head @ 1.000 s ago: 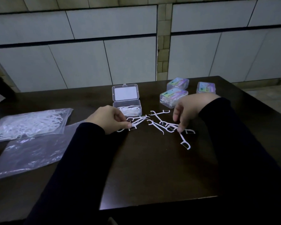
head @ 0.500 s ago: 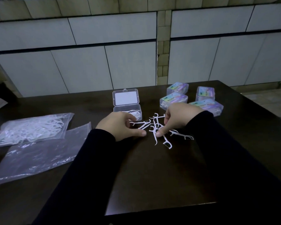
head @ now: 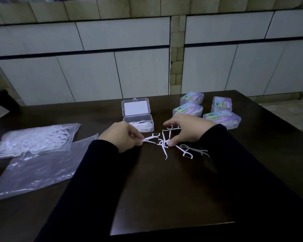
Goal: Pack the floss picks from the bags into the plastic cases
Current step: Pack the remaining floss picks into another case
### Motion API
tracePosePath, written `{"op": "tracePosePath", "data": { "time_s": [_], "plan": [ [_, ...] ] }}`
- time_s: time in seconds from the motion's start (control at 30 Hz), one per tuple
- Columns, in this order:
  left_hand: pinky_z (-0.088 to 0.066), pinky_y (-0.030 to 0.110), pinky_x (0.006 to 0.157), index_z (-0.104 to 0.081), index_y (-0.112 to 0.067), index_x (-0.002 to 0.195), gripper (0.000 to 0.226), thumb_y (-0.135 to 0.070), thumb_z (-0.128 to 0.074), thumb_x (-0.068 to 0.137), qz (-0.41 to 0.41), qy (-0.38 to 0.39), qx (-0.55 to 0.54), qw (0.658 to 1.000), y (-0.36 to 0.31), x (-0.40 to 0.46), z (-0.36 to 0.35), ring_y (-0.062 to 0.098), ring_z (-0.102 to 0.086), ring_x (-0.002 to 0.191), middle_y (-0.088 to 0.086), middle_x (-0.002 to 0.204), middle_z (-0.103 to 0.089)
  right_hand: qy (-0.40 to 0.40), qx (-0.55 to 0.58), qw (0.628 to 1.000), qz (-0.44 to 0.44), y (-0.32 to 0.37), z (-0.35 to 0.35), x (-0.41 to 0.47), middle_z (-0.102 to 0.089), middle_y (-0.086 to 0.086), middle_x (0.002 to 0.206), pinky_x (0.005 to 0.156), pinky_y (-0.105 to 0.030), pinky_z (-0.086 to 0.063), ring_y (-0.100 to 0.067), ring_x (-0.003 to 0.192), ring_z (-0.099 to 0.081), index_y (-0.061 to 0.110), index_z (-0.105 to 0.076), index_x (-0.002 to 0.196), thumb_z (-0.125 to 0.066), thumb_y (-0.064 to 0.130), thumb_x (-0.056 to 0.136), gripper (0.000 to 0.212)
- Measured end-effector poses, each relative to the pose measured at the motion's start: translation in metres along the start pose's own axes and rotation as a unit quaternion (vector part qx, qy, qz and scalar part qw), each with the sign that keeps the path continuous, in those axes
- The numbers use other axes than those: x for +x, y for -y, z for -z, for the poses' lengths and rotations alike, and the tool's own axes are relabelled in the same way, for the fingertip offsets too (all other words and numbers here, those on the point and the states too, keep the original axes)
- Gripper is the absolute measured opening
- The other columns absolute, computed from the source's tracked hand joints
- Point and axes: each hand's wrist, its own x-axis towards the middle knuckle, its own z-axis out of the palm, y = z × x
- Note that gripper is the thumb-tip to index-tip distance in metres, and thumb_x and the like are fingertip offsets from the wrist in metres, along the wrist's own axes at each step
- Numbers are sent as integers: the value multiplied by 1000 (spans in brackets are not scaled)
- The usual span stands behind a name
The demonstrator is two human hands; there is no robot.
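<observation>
Several white floss picks (head: 185, 151) lie loose on the dark table (head: 164, 193) in front of an open clear plastic case (head: 138, 124) that holds some picks. My left hand (head: 122, 135) pinches a few picks (head: 151, 137) by their handles, just left of the loose pile. My right hand (head: 185, 130) hovers over the pile, its thumb and fingers curled down onto a pick (head: 164, 142). A clear bag full of picks (head: 33, 140) lies at the left.
An empty flat clear bag (head: 37, 172) lies near the left front. Several shut, filled cases with coloured labels (head: 220, 117) stand at the back right. A tiled wall runs behind the table, and the table's front edge is close to me.
My right hand has slid left across the loose picks toward my left hand, drawing the pile together. My left hand kept its pinch on its picks. The camera tilted up a little.
</observation>
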Motion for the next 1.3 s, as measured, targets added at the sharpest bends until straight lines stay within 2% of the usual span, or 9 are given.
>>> {"op": "tracePosePath", "data": {
  "time_s": [0.07,0.17,0.23,0.33,0.47,0.87,1.03,1.2,1.3],
  "plan": [
    [-39,21,72,-73,-35,91,8,-34,-72,83,2,0,2,1000,0,-1,0,3,-52,77,-16,79,-57,15,-10,1000,-13,-2,1,-1,-47,4,144,97,-30,-40,-16,130,-44,27,-44,143,-71,38,84,66],
    [-45,23,75,-74,-32,88,7,-36,-70,84,-6,-5,6,1000,-3,-1,0,4,-55,79,-15,80,-60,14,-2,999,-33,-4,3,-2,-61,6,116,81,-22,-43,-9,103,-55,24,-58,131,-72,36,83,51],
    [-49,24,79,-73,-32,94,14,-40,-68,84,-9,-3,9,1000,-6,-1,-1,5,-58,83,-13,85,-63,8,-6,998,-56,-4,5,-3,-60,8,103,84,-25,-48,-9,96,-56,23,-61,126,-73,40,81,50],
    [-50,25,82,-73,-32,104,23,-44,-67,84,-4,0,27,1000,-11,-1,-3,8,-59,88,-12,88,-62,17,-29,992,-120,-8,7,-6,-64,1,115,94,-36,-50,-17,106,-59,20,-59,126,-79,48,72,64],
    [-49,24,77,-76,-26,96,16,-34,-64,88,-5,-4,40,999,-19,-1,-4,12,-61,88,-7,95,-70,35,-58,982,-174,-8,5,-5,-65,-4,109,92,-39,-51,-21,102,-61,16,-59,121,-83,45,67,65],
    [-48,26,76,-67,-27,88,10,-28,-56,91,-7,-14,137,990,-27,0,-11,16,-59,88,-4,96,-64,92,-104,984,-115,3,4,-8,-59,-1,126,104,-43,-43,-22,120,-54,18,-57,129,-67,36,87,47],
    [-50,29,81,-66,-28,94,10,-29,-57,91,-13,-23,136,990,-25,-1,-10,16,-57,90,-3,104,-59,42,-134,974,-177,-4,4,-7,-63,-6,112,98,-42,-46,-24,106,-59,13,-56,121,-73,54,75,64],
    [-45,24,79,-67,-32,95,8,-35,-62,90,-3,-13,102,995,-30,-5,-5,12,-59,96,-9,104,-64,72,-142,972,-172,3,2,-2,-60,-8,121,103,-43,-43,-26,115,-56,11,-53,129,-71,46,81,62],
    [-45,25,81,-68,-27,103,17,-36,-59,92,10,7,114,993,-32,-2,-6,13,-59,97,-5,107,-65,86,-154,972,-153,5,0,-1,-57,-3,107,101,-42,-45,-26,113,-56,10,-54,127,-67,41,86,54]
  ]
}}
